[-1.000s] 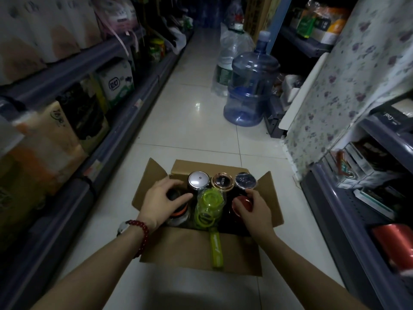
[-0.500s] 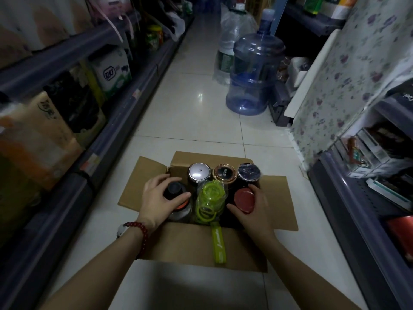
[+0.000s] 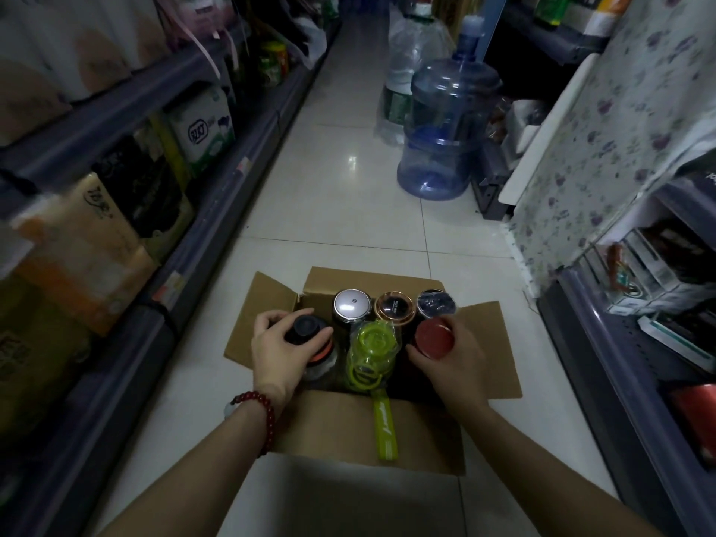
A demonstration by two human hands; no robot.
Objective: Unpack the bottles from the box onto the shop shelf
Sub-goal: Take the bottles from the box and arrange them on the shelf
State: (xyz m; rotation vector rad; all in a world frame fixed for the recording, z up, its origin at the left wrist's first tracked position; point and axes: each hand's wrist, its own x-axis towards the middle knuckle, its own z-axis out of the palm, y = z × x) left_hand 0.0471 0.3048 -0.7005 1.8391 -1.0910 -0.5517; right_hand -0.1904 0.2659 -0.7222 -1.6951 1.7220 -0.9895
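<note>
An open cardboard box [image 3: 341, 432] stands on the aisle floor with several bottles upright in it. My left hand [image 3: 277, 352] grips the black-capped bottle [image 3: 306, 330] at the box's front left. My right hand [image 3: 451, 358] grips the red-capped bottle [image 3: 434, 337] at the front right. Between them sits a lime-green bottle [image 3: 374, 343] in clear wrap, its green strap hanging over the front flap. Behind stand a silver-lidded bottle [image 3: 350, 305], a copper-rimmed one [image 3: 395, 306] and a dark-lidded one [image 3: 437, 303].
Shop shelves run along both sides: the left shelf [image 3: 201, 211] holds packaged goods, the right shelf [image 3: 620, 362] holds boxes. A large blue water jug [image 3: 445, 129] and a clear one [image 3: 407, 71] stand on the tiled floor ahead.
Both hands have closed round their bottle caps and the two bottles have risen a little out of the box. The camera has tilted slightly.
</note>
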